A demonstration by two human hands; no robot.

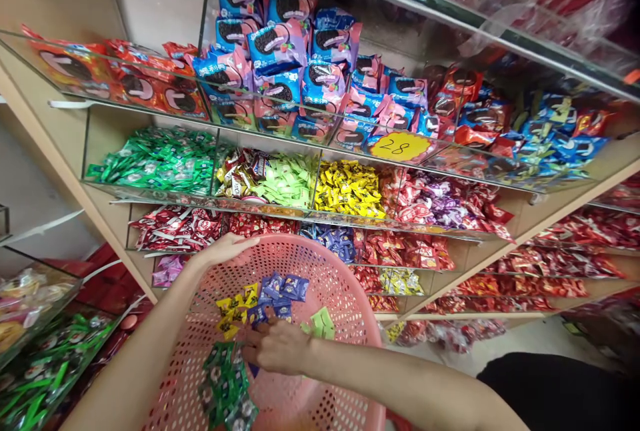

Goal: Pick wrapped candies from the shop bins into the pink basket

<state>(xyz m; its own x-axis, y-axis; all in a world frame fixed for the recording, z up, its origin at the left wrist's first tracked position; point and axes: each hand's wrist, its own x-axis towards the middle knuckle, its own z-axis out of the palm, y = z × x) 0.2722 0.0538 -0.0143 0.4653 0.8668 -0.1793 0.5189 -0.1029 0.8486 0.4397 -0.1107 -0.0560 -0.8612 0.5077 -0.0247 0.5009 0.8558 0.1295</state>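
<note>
1. My left hand (227, 251) grips the pink basket (280, 257) at the far-left part of its rim. Thumb lies along the edge; the other fingers are out of my sight.
2. My right hand (280, 347) is inside the basket, back of the hand up, fingers down among the packets. Fingertips are buried, so I can't make out whether they've closed on one.
3. Basket is in front of me, below the shelves, holed wall all round.
4. Packets in it, by colour: yellow packets (235, 311) on the left, purple-blue packets (293, 287) just beyond the right hand, light green packets (323, 323) to the right of it, dark green packets (225, 384) nearer me on the left.
5. Shelf behind, left to right: green shelf packets (160, 161), pale green shelf packets (287, 177), yellow shelf packets (350, 191).
6. Row above: blue-and-pink cookie packs (275, 44), stacked, red cookie packs (65, 64) to their left. Yellow tag (400, 146) on the front panel reads 28.
</note>
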